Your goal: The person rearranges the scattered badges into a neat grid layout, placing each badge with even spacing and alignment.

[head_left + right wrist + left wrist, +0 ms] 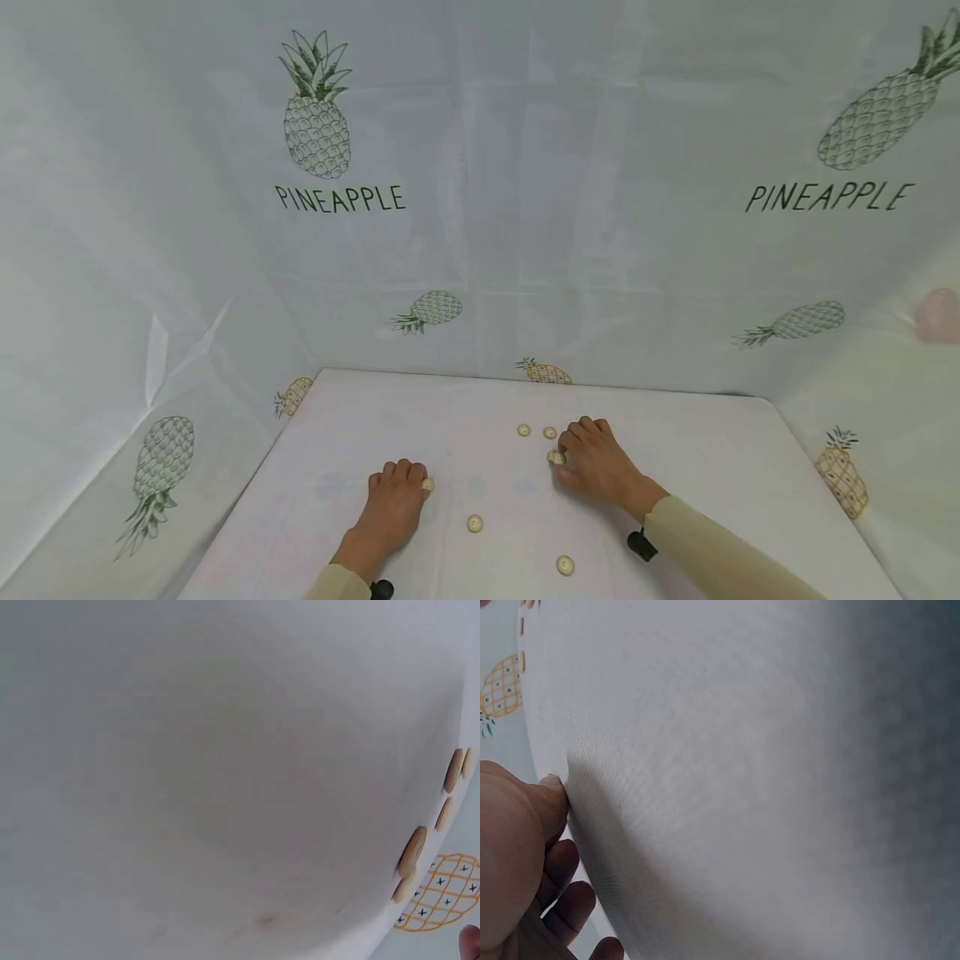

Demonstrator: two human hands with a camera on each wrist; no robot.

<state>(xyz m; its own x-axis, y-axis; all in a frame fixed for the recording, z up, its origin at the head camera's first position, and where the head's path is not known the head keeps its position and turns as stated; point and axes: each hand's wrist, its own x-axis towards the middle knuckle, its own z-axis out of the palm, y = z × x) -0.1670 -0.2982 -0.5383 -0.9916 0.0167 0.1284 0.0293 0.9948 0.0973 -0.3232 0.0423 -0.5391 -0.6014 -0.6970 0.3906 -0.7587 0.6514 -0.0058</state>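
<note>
In the head view my left hand rests low over the white tabletop with its fingers curled. Between its thumb and index finger shows a pale round wooden disc. The left wrist view has the thumb right at the table surface; the disc is hidden there. Farther right, my right hand reaches in from the right, thumb and index finger about another wooden disc, which seems to overlap a second one. Only a fingertip of this hand enters the right wrist view.
Two discs lie just beyond the right hand, one a small disc. Between the hands is a disc, and nearer the front another disc. White pineapple-printed cloth hangs around the white table at the back and sides.
</note>
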